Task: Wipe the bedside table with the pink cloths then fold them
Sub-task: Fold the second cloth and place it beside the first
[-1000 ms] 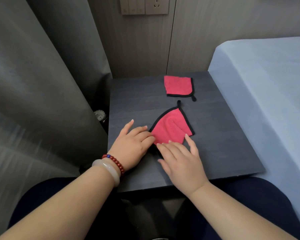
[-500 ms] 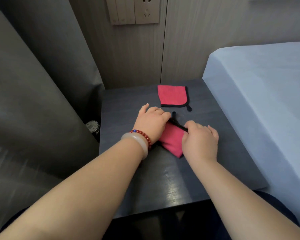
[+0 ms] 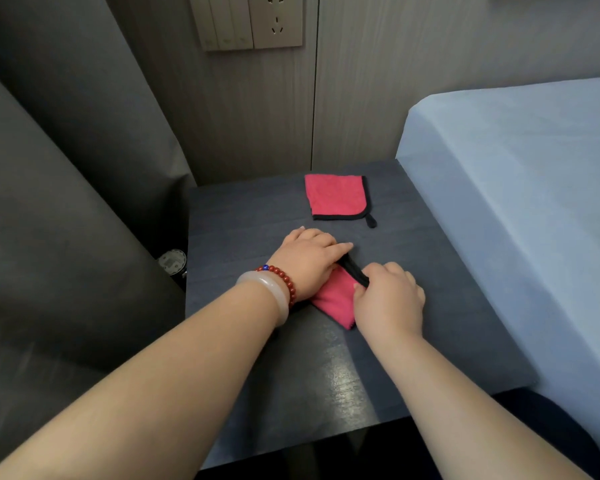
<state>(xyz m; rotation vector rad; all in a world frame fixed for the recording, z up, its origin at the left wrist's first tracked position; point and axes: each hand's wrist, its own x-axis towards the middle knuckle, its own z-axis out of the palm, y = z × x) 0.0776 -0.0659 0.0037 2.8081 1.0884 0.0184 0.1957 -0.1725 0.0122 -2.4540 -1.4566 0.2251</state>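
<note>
Hands (image 3: 309, 263) farther up dark bedside table (image 3: 243, 216)

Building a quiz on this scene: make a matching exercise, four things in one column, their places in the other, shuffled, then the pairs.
Things:
1. far cloth
2. near cloth
3. socket
4. bed

Places:
A. on the wall
B. under both hands
C. right of the table
D. folded, at the table's back

Pairs: 1-D, 2-B, 3-A, 4-C
</note>
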